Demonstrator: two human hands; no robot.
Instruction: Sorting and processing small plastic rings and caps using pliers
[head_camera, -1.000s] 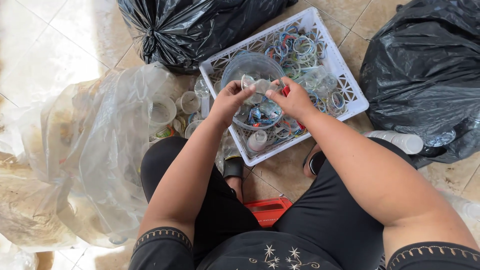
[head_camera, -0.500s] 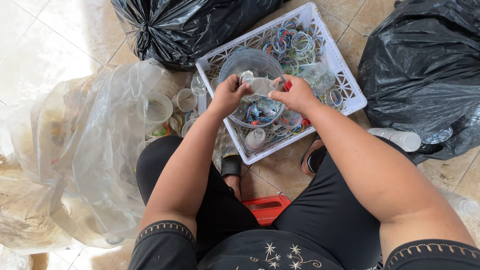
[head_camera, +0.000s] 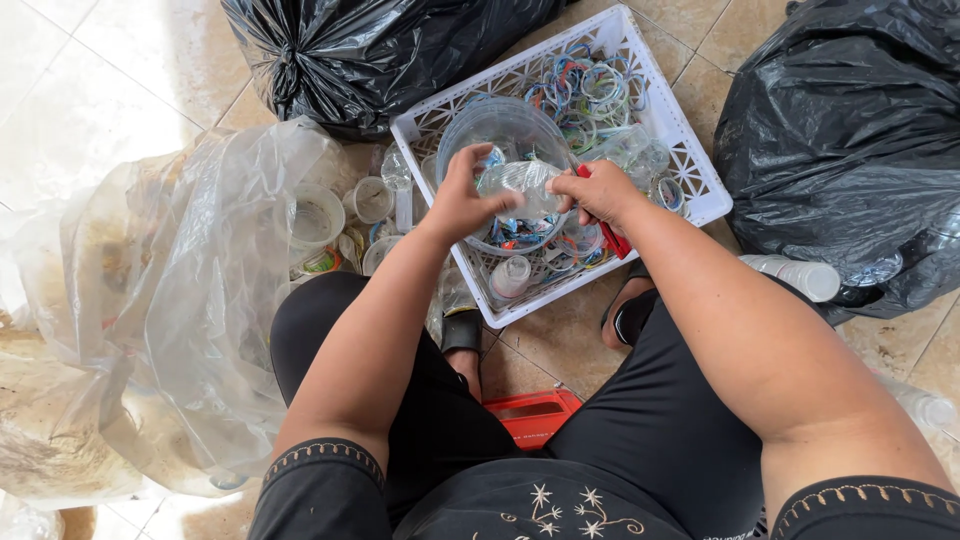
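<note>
At nine o'clock a large clear plastic bag (head_camera: 190, 300) sags open on the tiled floor (head_camera: 60, 80), and clear plastic cups (head_camera: 315, 215) lie in and just beside its mouth. At twelve o'clock a tied black bag (head_camera: 370, 50) touches the far corner of the white lattice crate (head_camera: 700, 190).

The crate holds a clear round bowl (head_camera: 505, 130) with coloured bits in it; loose coloured plastic rings (head_camera: 590, 85) lie at its one o'clock end, and a small clear cup (head_camera: 510, 275) at its near edge.

Over the bowl, the left hand (head_camera: 462, 200) wraps its fingers round one end of a clear plastic bottle (head_camera: 525, 180), held level. The right hand (head_camera: 600, 190) pinches the other end, fingers narrow, with something red (head_camera: 612, 238) under the palm.

At three o'clock a second black bag (head_camera: 850, 140) crowds the crate's right rim, a white-capped bottle (head_camera: 795, 275) at its foot. Bare tile shows only at ten o'clock and in the gap between the knees, by a red box (head_camera: 530, 415).
</note>
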